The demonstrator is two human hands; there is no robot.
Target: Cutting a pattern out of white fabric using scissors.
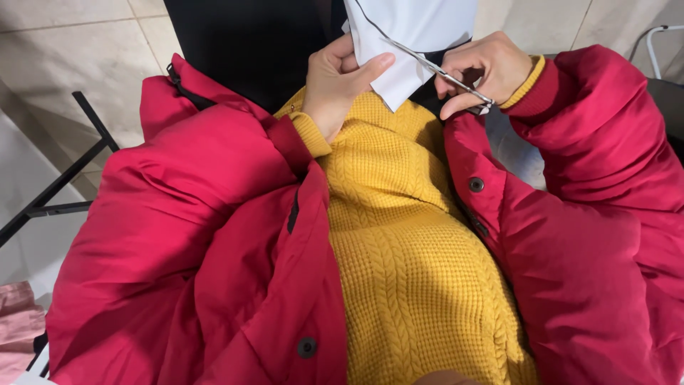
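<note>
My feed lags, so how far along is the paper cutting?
Done: the scissors have entered the white paper from its right edge. In hand: the left hand pinches the sheet's lower corner while the right hand works the blades. Left: the paper remains one piece.

Lighting the scene evenly and brightly from above, slightly left. Casting soft shadows into the folds of the red jacket (178, 235) and under its open front edge. Throwing a faint sheen across the pale floor tiles (64, 57). Rendering the yellow sweater (406, 242) knit crisply, with saturated colours. Bending lines slightly toward the edges. Blowing out the white paper (417, 28) somewhat, losing surface detail.
</note>
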